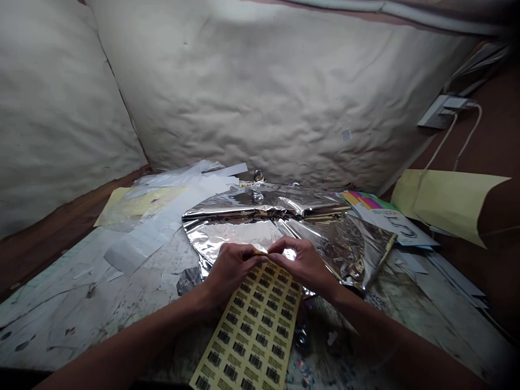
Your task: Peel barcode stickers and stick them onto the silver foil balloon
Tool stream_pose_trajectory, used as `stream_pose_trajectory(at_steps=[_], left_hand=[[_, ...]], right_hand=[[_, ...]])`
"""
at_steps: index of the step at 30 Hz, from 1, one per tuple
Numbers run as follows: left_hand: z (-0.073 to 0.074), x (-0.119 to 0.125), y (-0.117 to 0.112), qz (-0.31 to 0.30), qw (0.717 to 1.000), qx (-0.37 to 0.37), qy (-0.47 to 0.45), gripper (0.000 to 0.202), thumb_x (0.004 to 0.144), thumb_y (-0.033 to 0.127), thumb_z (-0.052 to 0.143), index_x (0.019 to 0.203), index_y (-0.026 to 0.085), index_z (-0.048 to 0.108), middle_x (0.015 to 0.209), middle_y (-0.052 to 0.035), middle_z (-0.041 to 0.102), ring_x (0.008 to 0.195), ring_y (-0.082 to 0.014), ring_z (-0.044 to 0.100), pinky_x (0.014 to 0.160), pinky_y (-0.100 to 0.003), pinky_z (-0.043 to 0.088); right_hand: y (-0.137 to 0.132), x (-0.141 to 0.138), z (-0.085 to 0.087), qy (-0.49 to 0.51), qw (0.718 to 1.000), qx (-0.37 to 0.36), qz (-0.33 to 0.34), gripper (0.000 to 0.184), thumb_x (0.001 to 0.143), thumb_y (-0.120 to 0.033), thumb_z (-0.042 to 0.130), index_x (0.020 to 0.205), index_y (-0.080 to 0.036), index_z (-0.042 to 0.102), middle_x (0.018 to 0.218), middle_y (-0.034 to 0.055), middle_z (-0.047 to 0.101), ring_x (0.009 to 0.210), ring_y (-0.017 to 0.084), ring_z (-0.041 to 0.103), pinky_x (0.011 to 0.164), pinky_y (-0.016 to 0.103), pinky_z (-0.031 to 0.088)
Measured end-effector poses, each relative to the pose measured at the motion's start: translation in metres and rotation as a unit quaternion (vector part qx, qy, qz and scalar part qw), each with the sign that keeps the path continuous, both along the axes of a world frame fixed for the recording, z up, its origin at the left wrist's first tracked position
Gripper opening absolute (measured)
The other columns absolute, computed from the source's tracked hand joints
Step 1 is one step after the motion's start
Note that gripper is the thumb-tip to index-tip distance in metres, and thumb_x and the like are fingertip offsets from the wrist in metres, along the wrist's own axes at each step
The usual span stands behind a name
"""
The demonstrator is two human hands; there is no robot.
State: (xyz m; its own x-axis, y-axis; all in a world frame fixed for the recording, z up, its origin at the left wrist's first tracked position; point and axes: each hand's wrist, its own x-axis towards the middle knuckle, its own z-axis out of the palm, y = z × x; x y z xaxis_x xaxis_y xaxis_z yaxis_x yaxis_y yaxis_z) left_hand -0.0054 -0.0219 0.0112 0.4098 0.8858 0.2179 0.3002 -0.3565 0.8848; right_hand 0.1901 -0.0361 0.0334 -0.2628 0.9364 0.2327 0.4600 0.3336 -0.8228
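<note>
left hand and right hand pinch a small yellowish strip between their fingertips, just above a sheet of barcode labels on a stained tabletop, a silver foil balloon behind. slow, close pinching should keep that strip from creasing or tearing.

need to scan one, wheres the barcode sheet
Head view, bottom centre: the barcode sticker sheet lies just below the left hand and right hand, next to the crumpled silver foil.
</note>
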Motion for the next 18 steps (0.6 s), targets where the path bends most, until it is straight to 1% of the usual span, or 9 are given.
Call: stream_pose_trajectory(at_steps=[3, 4, 6, 8, 9, 10, 12, 14, 18], left_hand=[[-0.002, 0.001, 0.001, -0.002, 1.000, -0.028, 0.009, 0.029, 0.087, 0.035, 0.061, 0.070, 0.014, 0.073, 0.064, -0.0018, 0.067, 0.059, -0.0149, 0.060, 0.054, -0.022, 0.043], [-0.003, 0.002, 0.001, -0.010, 0.999, -0.048, -0.004, 0.029, 0.086, 0.037, 0.062, 0.071, 0.014, 0.072, 0.066, -0.0022, 0.067, 0.061, -0.0153, 0.061, 0.055, -0.023, 0.044], [-0.004, 0.004, 0.002, -0.042, 0.992, -0.101, -0.058, 0.024, 0.083, 0.037, 0.065, 0.090, 0.014, 0.072, 0.083, -0.0037, 0.070, 0.068, -0.0168, 0.064, 0.058, -0.024, 0.048], [-0.004, 0.006, 0.002, -0.074, 0.980, -0.146, -0.116, 0.039, 0.080, 0.034, 0.069, 0.116, 0.018, 0.064, 0.101, -0.0060, 0.069, 0.076, -0.0187, 0.066, 0.062, -0.027, 0.052], [-0.004, 0.006, 0.003, -0.084, 0.974, -0.161, -0.133, 0.047, 0.080, 0.033, 0.069, 0.124, 0.019, 0.059, 0.103, -0.0069, 0.068, 0.077, -0.0195, 0.067, 0.063, -0.028, 0.053], [-0.005, 0.006, 0.003, -0.089, 0.971, -0.173, -0.141, 0.049, 0.080, 0.033, 0.070, 0.125, 0.018, 0.058, 0.100, -0.0074, 0.069, 0.077, -0.0199, 0.067, 0.063, -0.029, 0.054], [-0.006, 0.006, 0.004, -0.092, 0.966, -0.192, -0.148, 0.039, 0.081, 0.034, 0.069, 0.114, 0.014, 0.065, 0.088, -0.0070, 0.069, 0.075, -0.0201, 0.066, 0.063, -0.028, 0.053], [-0.009, 0.005, 0.004, -0.094, 0.955, -0.229, -0.166, 0.031, 0.080, 0.036, 0.070, 0.099, 0.011, 0.069, 0.083, -0.0065, 0.069, 0.072, -0.0190, 0.065, 0.062, -0.027, 0.051], [-0.013, 0.005, 0.001, -0.104, 0.919, -0.315, -0.211, 0.031, 0.077, 0.038, 0.075, 0.087, 0.009, 0.069, 0.077, -0.0054, 0.068, 0.063, -0.0153, 0.061, 0.060, -0.025, 0.048]], right_hand=[[-0.001, 0.000, -0.003, -0.009, 0.998, 0.056, -0.011, 0.007, 0.084, -0.027, 0.066, 0.085, -0.021, 0.071, 0.087, 0.0028, 0.069, 0.084, 0.019, 0.064, 0.076, 0.031, 0.049], [0.000, 0.000, -0.004, -0.012, 0.997, 0.074, -0.018, 0.006, 0.085, -0.026, 0.066, 0.085, -0.021, 0.070, 0.088, 0.0035, 0.069, 0.084, 0.019, 0.063, 0.076, 0.032, 0.049], [0.001, 0.001, -0.007, -0.021, 0.994, 0.106, -0.036, 0.005, 0.085, -0.024, 0.065, 0.087, -0.022, 0.070, 0.089, 0.0046, 0.067, 0.085, 0.020, 0.062, 0.077, 0.033, 0.049], [0.003, 0.002, -0.011, -0.037, 0.989, 0.136, -0.051, 0.006, 0.085, -0.021, 0.065, 0.088, -0.023, 0.070, 0.093, 0.0055, 0.065, 0.090, 0.021, 0.061, 0.079, 0.035, 0.049], [0.003, 0.002, -0.012, -0.045, 0.986, 0.152, -0.056, 0.007, 0.085, -0.020, 0.065, 0.089, -0.023, 0.070, 0.096, 0.0060, 0.065, 0.093, 0.021, 0.061, 0.082, 0.036, 0.049], [0.004, 0.002, -0.014, -0.054, 0.983, 0.169, -0.058, 0.008, 0.084, -0.018, 0.065, 0.089, -0.023, 0.071, 0.099, 0.0065, 0.064, 0.097, 0.022, 0.060, 0.084, 0.037, 0.048], [0.004, 0.002, -0.016, -0.067, 0.975, 0.202, -0.063, 0.009, 0.084, -0.017, 0.065, 0.088, -0.023, 0.071, 0.105, 0.0077, 0.062, 0.102, 0.024, 0.058, 0.088, 0.040, 0.048], [0.003, 0.003, -0.017, -0.075, 0.966, 0.238, -0.060, 0.010, 0.084, -0.016, 0.064, 0.087, -0.023, 0.070, 0.108, 0.0087, 0.061, 0.104, 0.025, 0.056, 0.089, 0.042, 0.047], [0.001, 0.003, -0.018, -0.095, 0.949, 0.299, -0.022, 0.011, 0.083, -0.014, 0.062, 0.087, -0.023, 0.068, 0.109, 0.0083, 0.063, 0.103, 0.025, 0.056, 0.089, 0.043, 0.048]])
